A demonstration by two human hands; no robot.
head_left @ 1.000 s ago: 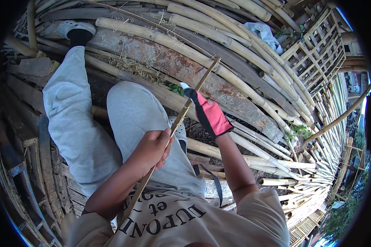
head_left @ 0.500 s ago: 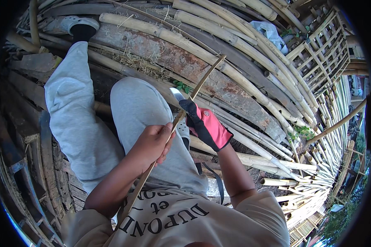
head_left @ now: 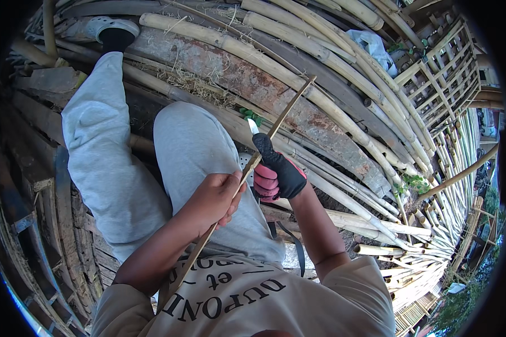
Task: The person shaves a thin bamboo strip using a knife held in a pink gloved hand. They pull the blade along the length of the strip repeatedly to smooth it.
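My left hand (head_left: 216,201), bare, is closed round a long, thin bamboo strip (head_left: 287,112) above my thigh. The strip runs slantwise from my shirt up to the right, its far end free. My right hand (head_left: 281,177) wears a pink and black glove and is closed on a knife, its handle hidden in the fist. The short pale blade (head_left: 253,126) points up past the thumb, close to the left of the strip. Where the strip passes the gloved thumb, part of it is covered; whether the blade's edge touches it cannot be made out.
Long bamboo poles (head_left: 230,45) lie across the ground ahead, beside a weathered plank (head_left: 343,151). A woven bamboo lattice (head_left: 447,73) and a pale plastic bag (head_left: 371,48) are at far right. Old timber (head_left: 67,224) lies left, beside my outstretched leg (head_left: 101,123).
My right hand has turned over, so its curled fingers now show and the blade points more upward. The strip's far end has shifted slightly right. My left hand keeps its hold.
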